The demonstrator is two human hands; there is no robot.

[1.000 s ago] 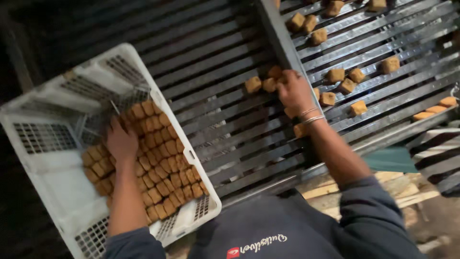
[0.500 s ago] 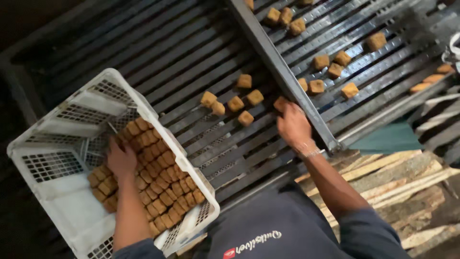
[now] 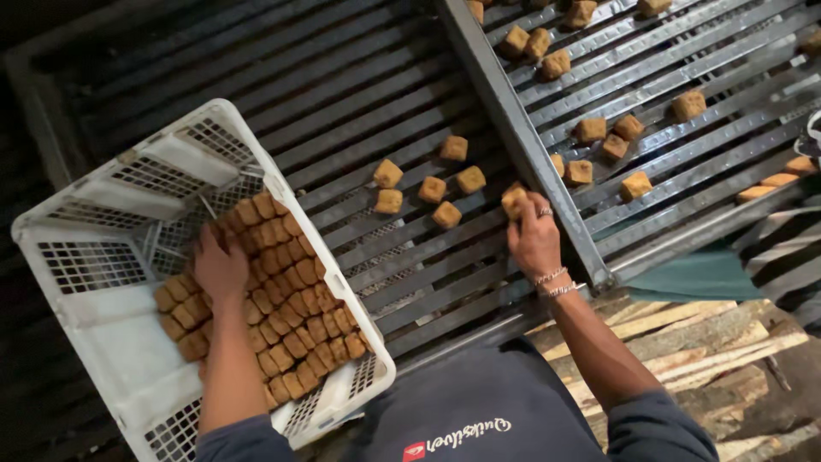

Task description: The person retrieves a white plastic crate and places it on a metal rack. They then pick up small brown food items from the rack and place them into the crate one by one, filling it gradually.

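A white plastic crate (image 3: 94,257) sits tilted at the left, packed with several rows of brown cubes (image 3: 291,316). My left hand (image 3: 218,267) rests palm down on the cubes inside the crate, and whether it grips any I cannot tell. My right hand (image 3: 534,239), wearing a ring and bracelets, holds one brown cube (image 3: 513,200) over the dark slatted metal rack (image 3: 368,85). Several loose brown cubes (image 3: 432,190) lie on the slats just left of that hand.
A metal bar (image 3: 513,128) divides this rack from a second rack (image 3: 718,68) at the right, which carries several more scattered cubes (image 3: 634,185). Wooden planks (image 3: 710,342) and a green sheet (image 3: 697,278) lie at the lower right.
My right hand moved left and down from the divider bar area, leaving several cubes on the left rack, and now holds one cube. My left hand stays on the crate's cubes.
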